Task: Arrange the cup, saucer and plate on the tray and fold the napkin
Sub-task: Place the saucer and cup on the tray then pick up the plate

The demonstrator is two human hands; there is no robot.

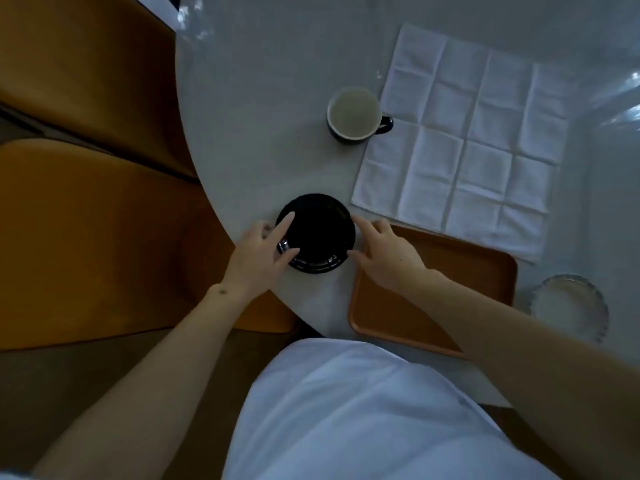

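Note:
A black saucer [317, 230] lies on the white table near its left edge. My left hand [259, 252] rests on the saucer's left rim, with finger and thumb over it. My right hand [384, 252] touches the right rim with fingers spread. The brown tray [467, 271] sits just right of the saucer, with nothing on it but my right wrist above it. A black cup [353, 114] with a pale inside stands farther back. The white napkin [464, 140] lies unfolded and creased beside the cup. A clear glass plate [571, 306] sits right of the tray.
The round white table [259, 116] curves away on the left, where orange-brown chairs [86, 220] stand close to it. My white shirt [346, 410] fills the bottom of the view.

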